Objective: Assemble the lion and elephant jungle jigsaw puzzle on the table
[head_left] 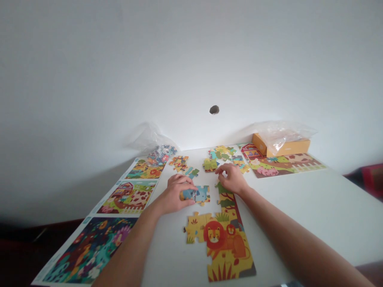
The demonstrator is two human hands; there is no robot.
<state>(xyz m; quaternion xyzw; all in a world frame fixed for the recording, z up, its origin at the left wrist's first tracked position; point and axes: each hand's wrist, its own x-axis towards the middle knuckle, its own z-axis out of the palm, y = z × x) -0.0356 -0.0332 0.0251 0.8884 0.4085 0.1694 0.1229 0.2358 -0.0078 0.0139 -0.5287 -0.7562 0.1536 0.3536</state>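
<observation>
So the lion jigsaw (221, 243) was about half together at this point, by the look of it. A solid chunk sat on the white table (314, 211) right in front of the person, with the big lion face, a smaller lion and a strip of tree running up toward the far side. There were still gaps around its edges, and the top part was pretty narrow.

The left hand (176, 193) was curled in a fairly tight grip over a light-blue jigsaw piece (196, 194), holding it flat on the table just above the lion section. The right hand (231, 178) was up by the top of the tree strip with its fingers bunched narrow, but I couldn't tell if it had hold of anything.

Plenty was left to place: loose pieces lay in small heaps (178, 162) further back, plus a multicolored pile (160, 155) beside a clear plastic bag (146, 137). At the back right, another clear plastic bag (278, 135) was draped over a yellow-orange cardboard box (287, 148), and I couldn't see what was inside either one. Printed picture sheets (127, 197) ran down the left side, and a farm sheet (284, 165) lay in front of the box.
</observation>
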